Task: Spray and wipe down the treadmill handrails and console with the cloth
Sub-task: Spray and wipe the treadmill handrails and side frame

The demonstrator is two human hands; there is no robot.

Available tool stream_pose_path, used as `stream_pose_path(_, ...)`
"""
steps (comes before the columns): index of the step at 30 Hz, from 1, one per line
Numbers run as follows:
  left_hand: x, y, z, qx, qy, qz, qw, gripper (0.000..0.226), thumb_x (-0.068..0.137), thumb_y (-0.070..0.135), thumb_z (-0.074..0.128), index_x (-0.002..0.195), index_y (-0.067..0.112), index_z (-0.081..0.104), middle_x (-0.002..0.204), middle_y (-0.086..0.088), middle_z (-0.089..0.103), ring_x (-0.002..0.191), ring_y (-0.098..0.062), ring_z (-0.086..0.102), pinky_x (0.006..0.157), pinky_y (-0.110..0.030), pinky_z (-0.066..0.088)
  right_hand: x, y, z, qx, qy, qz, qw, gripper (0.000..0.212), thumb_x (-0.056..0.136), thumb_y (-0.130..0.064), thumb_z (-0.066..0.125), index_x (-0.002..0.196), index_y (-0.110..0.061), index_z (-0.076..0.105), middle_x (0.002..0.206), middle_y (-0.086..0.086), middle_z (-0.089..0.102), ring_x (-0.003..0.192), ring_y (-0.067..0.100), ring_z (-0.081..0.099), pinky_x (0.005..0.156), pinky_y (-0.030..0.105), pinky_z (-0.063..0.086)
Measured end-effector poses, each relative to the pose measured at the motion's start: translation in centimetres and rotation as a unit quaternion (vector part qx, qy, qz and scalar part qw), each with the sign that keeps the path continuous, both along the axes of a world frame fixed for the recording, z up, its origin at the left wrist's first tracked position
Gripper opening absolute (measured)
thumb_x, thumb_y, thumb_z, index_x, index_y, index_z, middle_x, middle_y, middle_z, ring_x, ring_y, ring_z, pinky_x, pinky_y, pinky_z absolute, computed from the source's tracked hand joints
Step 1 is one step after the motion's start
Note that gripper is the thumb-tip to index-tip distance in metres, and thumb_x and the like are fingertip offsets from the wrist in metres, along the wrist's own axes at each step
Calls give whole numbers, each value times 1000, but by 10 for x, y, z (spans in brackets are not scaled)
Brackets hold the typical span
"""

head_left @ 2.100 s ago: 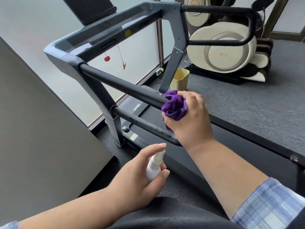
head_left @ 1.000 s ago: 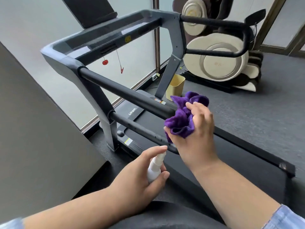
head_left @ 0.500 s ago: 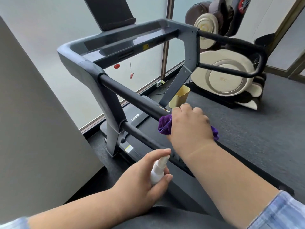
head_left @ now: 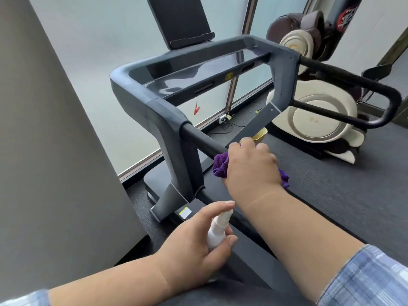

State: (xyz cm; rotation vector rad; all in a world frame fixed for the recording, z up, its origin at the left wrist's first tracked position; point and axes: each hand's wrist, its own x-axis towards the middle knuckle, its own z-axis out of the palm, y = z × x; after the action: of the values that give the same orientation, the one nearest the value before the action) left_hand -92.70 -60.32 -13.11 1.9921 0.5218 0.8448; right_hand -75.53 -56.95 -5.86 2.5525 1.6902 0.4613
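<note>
My right hand (head_left: pixel 251 166) grips a purple cloth (head_left: pixel 220 165) wrapped round the treadmill's near black handrail (head_left: pixel 198 138); the cloth shows on both sides of the hand. My left hand (head_left: pixel 194 246) holds a small white spray bottle (head_left: pixel 217 228) low in front, index finger lying over its nozzle. The grey console (head_left: pixel 198 67) with its dark glossy panel spans the top of the frame, a black tablet holder (head_left: pixel 181 21) standing behind it. The far handrail (head_left: pixel 353 80) loops round at the right.
A grey panel (head_left: pixel 55 151) rises close on my left. A frosted window (head_left: pixel 99 51) runs behind the treadmill. A cream and brown massage chair (head_left: pixel 320 111) stands at the right, a yellow bin (head_left: pixel 260 134) just beyond my right hand. A red safety clip (head_left: pixel 196 109) hangs under the console.
My right hand lifted the cloth off the rail, then closed it round the near handrail and slid it up toward the console. The left hand kept holding the bottle. The view shifted.
</note>
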Motion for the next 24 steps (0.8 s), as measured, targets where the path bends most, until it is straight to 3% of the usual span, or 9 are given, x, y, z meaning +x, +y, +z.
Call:
stream_pose_path(6, -29, 48, -6, 15, -6, -2, 1000, 62, 90, 33, 62, 136, 60, 31, 95, 18, 62, 76, -7, 62, 72, -20, 48, -30, 69, 0, 10, 31, -1, 999, 45, 84, -47, 71, 116, -21, 55, 118, 5, 50, 106, 31, 52, 82, 41, 45)
stream_pose_path(11, -45, 70, -9, 9, -12, -21, 1000, 61, 91, 32, 64, 136, 59, 33, 94, 17, 62, 75, -12, 63, 71, -22, 49, -50, 110, 2, 11, 29, -4, 1000, 40, 89, -41, 68, 121, -20, 55, 121, 5, 50, 109, 31, 52, 82, 42, 45)
stream_pose_path(20, -33, 60, -8, 21, -4, -68, 997, 64, 89, 32, 63, 134, 63, 31, 94, 23, 61, 84, -8, 63, 78, -22, 48, -46, 102, 4, -7, 55, 0, 998, 53, 83, -33, 75, 125, -22, 46, 125, 8, 44, 110, 33, 51, 73, 40, 43)
stream_pose_path(24, -28, 48, -5, 34, -6, -82, 996, 65, 88, 31, 64, 134, 63, 31, 94, 22, 61, 83, -9, 64, 77, -24, 49, -39, 82, 4, -16, 51, 1, 999, 60, 84, -30, 74, 131, -23, 39, 128, 10, 40, 110, 35, 51, 76, 42, 49)
